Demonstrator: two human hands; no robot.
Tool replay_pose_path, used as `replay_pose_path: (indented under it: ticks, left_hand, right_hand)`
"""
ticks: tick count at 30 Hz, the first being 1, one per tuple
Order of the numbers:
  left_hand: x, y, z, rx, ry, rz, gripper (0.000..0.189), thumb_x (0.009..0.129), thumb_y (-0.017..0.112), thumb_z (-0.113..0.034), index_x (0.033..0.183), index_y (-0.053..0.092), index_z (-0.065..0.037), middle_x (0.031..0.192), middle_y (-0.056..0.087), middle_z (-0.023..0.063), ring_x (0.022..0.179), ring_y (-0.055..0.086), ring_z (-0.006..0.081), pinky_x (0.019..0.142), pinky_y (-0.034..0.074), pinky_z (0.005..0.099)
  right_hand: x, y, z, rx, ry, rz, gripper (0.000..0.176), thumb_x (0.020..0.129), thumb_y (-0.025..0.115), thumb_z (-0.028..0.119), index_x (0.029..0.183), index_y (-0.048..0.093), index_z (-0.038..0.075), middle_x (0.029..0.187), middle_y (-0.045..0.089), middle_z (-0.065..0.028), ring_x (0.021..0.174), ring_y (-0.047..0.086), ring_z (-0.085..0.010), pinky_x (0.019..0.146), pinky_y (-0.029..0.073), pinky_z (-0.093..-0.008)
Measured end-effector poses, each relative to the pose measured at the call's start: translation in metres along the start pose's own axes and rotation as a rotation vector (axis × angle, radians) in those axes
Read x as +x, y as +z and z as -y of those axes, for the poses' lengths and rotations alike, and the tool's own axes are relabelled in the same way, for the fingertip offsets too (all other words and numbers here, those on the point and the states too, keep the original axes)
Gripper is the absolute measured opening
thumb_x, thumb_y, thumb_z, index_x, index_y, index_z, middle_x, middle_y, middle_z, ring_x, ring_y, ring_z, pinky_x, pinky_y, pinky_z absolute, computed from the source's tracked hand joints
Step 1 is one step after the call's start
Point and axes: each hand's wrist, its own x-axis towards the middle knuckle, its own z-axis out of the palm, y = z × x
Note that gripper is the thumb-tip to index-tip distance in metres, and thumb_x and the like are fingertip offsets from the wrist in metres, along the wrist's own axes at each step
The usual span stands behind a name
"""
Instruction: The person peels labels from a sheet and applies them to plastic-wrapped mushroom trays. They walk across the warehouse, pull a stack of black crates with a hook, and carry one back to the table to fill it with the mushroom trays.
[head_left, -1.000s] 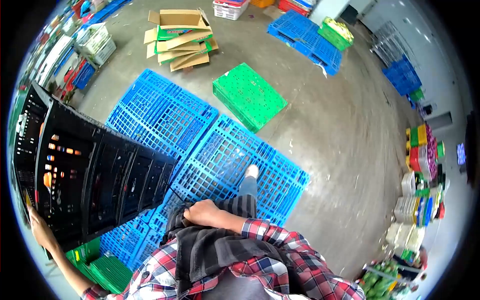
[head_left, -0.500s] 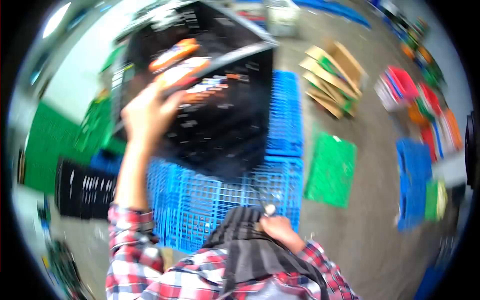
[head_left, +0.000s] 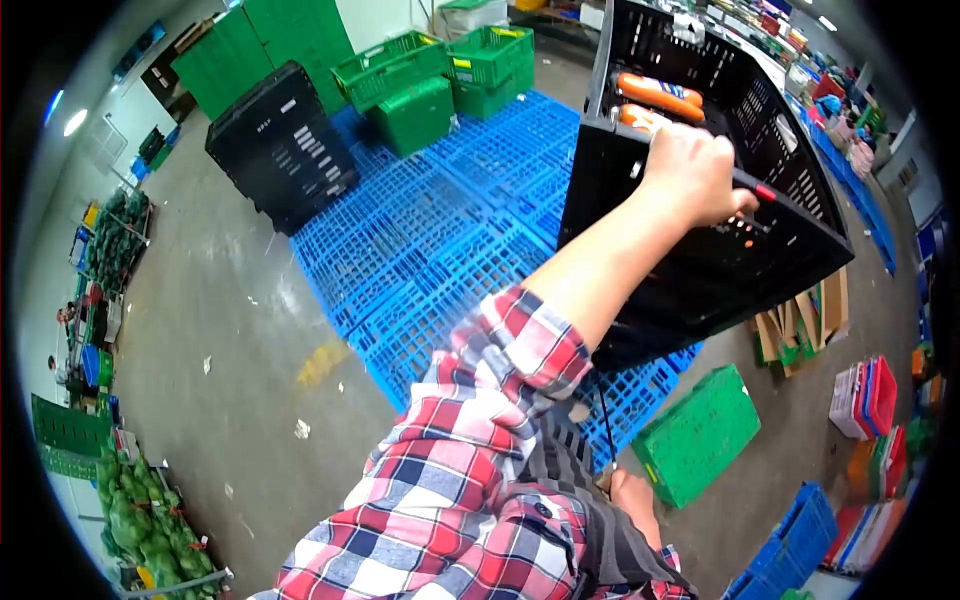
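My left hand (head_left: 690, 175) is closed over the near rim of a large black crate (head_left: 700, 260), whose upper part is at the upper right. Orange packages (head_left: 660, 92) lie inside the crate, just beyond my fingers. Low in the view, my right hand (head_left: 635, 495) is closed near my apron, around the lower end of a thin dark rod (head_left: 606, 425). The rod runs up toward the crate's underside; its far end is hidden. Blue pallets (head_left: 430, 240) lie on the floor below and left of the crate.
Black crates (head_left: 280, 150) stand stacked on the pallets' left edge. Green crates (head_left: 485, 65) are at the back. A green crate (head_left: 700, 435) and flattened cardboard (head_left: 800, 325) lie right of the pallets. Colored bins (head_left: 865, 400) and a blue pallet (head_left: 785, 550) are farther right.
The view has swung left, so the black crate and my left hand now appear farther right. My left hand stays on the rim, and my right hand keeps the thin rod.
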Motion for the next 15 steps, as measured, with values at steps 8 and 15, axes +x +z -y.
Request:
replay_pose_path:
  ticks: [8,15]
  left_hand:
    - [-0.027,-0.039,-0.029,0.039,0.001,0.185,0.062,0.069,0.054,-0.063,0.088,0.068,-0.006,0.092,0.064,0.0167,0.091,0.061,0.029,0.087,0.032,0.0626]
    - [-0.081,-0.055,-0.042,0.099,0.106,-0.127,0.065,0.067,0.058,-0.061,0.094,0.064,-0.001,0.089,0.064,0.0164,0.086,0.061,0.0305,0.082,0.045,0.0436]
  right_hand:
    - [-0.041,0.004,0.046,0.012,0.101,0.15,0.035,0.089,0.03,0.024,0.079,0.054,0.001,0.078,0.062,-0.0208,0.072,0.059,-0.0401,0.063,0.046,-0.0507]
    - [-0.088,0.026,0.056,0.275,0.337,0.13,0.053,0.09,0.024,0.033,0.077,0.063,0.001,0.079,0.061,-0.0236,0.078,0.057,-0.0416,0.073,0.044,-0.0484]
